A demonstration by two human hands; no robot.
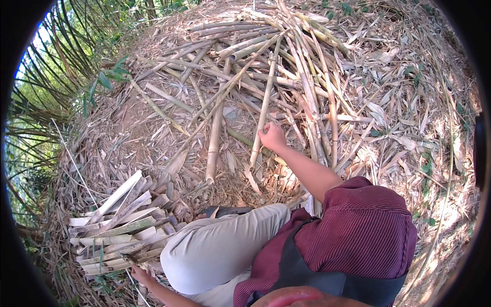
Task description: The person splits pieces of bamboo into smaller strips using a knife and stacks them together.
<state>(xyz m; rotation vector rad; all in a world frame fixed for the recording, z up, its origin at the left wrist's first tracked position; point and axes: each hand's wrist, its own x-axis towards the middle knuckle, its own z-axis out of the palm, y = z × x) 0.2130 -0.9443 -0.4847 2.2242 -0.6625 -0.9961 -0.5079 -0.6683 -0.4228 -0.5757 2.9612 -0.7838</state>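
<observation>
My right hand (272, 137) is closed around the lower part of a slim, pale bamboo pole (267, 94), whose upper end lies on the bamboo heap. Down at the lower left, my left hand (142, 275) is at the near end of a stack of split bamboo pieces (115, 239). Its fingers look curled, but what they hold, if anything, cannot be made out. Beside my right hand a thicker bamboo pole (214, 138) slants toward me, its cut end on the ground.
A large heap of bamboo poles (250, 51) spreads across the far middle. Dry leaves and husks (404, 123) cover the ground at right. Green bamboo stems (56, 56) stand at the far left. My bent knee (184, 250) is between the split stack and my right arm.
</observation>
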